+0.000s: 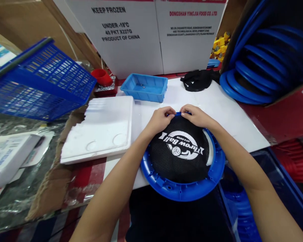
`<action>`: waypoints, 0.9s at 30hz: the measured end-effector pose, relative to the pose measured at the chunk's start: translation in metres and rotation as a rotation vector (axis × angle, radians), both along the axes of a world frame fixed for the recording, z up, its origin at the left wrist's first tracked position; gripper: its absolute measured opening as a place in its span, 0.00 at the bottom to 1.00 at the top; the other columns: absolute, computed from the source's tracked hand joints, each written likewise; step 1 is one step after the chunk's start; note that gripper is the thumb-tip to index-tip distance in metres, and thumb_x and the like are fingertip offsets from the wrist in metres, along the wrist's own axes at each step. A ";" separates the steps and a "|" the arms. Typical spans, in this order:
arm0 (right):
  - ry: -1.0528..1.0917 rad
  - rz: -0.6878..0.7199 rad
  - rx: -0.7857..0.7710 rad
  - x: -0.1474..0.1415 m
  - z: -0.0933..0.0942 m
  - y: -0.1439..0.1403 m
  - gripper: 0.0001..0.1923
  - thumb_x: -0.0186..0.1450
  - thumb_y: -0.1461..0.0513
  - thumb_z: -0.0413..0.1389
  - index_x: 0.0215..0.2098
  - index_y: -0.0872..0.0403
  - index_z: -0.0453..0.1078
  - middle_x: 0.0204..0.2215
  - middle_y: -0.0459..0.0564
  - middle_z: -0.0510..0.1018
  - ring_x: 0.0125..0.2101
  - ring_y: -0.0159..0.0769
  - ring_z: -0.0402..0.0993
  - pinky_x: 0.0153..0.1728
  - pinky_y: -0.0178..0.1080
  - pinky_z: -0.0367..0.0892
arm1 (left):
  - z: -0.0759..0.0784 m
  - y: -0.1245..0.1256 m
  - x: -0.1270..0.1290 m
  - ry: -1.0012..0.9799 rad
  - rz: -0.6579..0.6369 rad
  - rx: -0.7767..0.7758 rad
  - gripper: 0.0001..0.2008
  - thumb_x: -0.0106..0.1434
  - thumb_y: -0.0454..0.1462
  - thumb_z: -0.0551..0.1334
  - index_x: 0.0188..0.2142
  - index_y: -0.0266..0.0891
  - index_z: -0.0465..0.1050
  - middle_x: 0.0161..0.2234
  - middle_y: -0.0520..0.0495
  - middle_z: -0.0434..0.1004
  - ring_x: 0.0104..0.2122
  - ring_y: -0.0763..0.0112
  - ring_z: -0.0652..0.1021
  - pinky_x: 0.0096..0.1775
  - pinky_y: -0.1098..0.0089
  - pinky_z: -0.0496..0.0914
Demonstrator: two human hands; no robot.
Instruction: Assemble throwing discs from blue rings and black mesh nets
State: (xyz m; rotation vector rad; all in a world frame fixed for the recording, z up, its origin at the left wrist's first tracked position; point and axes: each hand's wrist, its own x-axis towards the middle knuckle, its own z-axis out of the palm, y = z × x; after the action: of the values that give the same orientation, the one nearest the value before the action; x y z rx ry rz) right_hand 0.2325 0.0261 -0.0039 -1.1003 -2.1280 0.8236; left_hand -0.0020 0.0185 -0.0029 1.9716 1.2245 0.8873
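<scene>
A blue plastic ring (184, 193) lies at the near edge of the white work surface, in front of my body. Black mesh fabric (161, 159) printed "Throw Ball" spans it, upside down to me. At the far rim, my left hand (163, 118) pinches the edge of the mesh against the ring. Close beside it, my right hand (195, 116) has thumb and fingers closed on the same edge. Small posts and holes show along the ring's near side. On the right, a pale strip of the surface shows between mesh and ring.
A blue tray (147, 89) with a few small metal pieces stands beyond the ring. Left are a white foam slab (103, 124), a red cup (101, 77) and a blue basket (53, 77). More black mesh (198, 80) and a box of blue rings (242, 84) lie right.
</scene>
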 end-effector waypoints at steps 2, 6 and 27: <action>0.009 0.003 0.005 0.000 0.000 0.000 0.04 0.71 0.61 0.56 0.37 0.50 0.72 0.46 0.52 0.82 0.49 0.44 0.77 0.57 0.50 0.70 | 0.000 0.000 0.000 0.029 -0.007 0.009 0.09 0.65 0.32 0.63 0.39 0.41 0.83 0.40 0.47 0.88 0.40 0.61 0.83 0.48 0.61 0.74; 0.008 0.012 -0.003 0.001 -0.001 0.002 0.04 0.70 0.61 0.56 0.37 0.50 0.72 0.46 0.53 0.82 0.49 0.44 0.77 0.57 0.50 0.70 | -0.003 0.000 -0.005 0.026 -0.051 0.017 0.09 0.67 0.34 0.62 0.40 0.42 0.84 0.41 0.47 0.89 0.42 0.60 0.84 0.49 0.61 0.75; -0.131 -0.088 -0.071 -0.006 0.004 0.000 0.06 0.69 0.65 0.58 0.39 0.53 0.77 0.43 0.52 0.84 0.45 0.43 0.79 0.51 0.44 0.71 | -0.002 -0.017 -0.013 0.447 -0.200 0.375 0.16 0.78 0.41 0.59 0.58 0.42 0.82 0.51 0.39 0.81 0.48 0.53 0.81 0.53 0.54 0.76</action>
State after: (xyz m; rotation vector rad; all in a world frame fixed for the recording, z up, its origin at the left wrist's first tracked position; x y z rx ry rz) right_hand 0.2261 0.0262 0.0002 -1.3074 -2.1532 0.8118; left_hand -0.0148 0.0014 -0.0052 2.6483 1.1216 0.6250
